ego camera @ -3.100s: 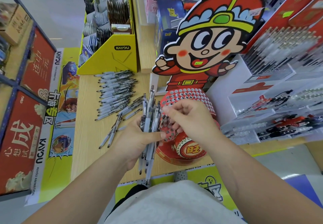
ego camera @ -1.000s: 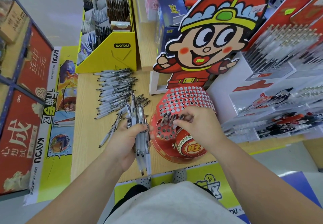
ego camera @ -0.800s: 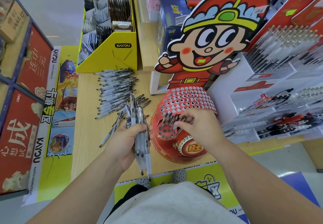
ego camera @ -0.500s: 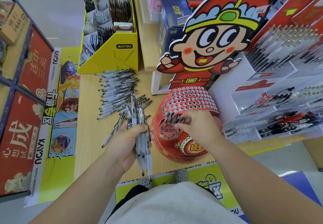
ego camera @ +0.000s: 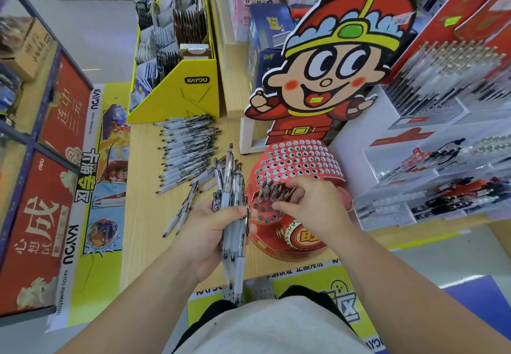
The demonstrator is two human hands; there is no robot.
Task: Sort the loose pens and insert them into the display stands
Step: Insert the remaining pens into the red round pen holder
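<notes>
Head view, entries run from your body outward.

**Surroundings**
- White shirt (ego camera: 276,326): at the bottom edge, with both of your forearms reaching forward over it.
- Wooden table (ego camera: 143,188): its front edge lies just beyond the shirt.
- Scattered pens (ego camera: 182,210): a few lie on the table just left of your left hand.
- Red display stand (ego camera: 298,160): domed and full of round holes, on the right part of the table. Your right hand hides some of its lower holes.
- Standing pens (ego camera: 272,190): a small upright cluster in the stand's lower left holes.
- Loose pens (ego camera: 188,154): laid side by side in a long row, well beyond your left hand.
- Yellow box (ego camera: 179,96): marked KAYOU, touching the far end of that row and filled with packets.
- Cartoon cut-out (ego camera: 331,71): rises directly behind the stand.
- Clear pen racks (ego camera: 442,188): to the right of the stand, blurred.
- Red panels (ego camera: 41,215): to the left, past the table edge.

**Hands**
- Left hand (ego camera: 204,232): your fingers are wrapped round a bundle of pens (ego camera: 232,215), held lengthwise just beside the stand's left edge.
- Right hand (ego camera: 309,207): your fingers are curled over the standing pens and your fingertips touch them. Whether they pinch one you cannot tell.
</notes>
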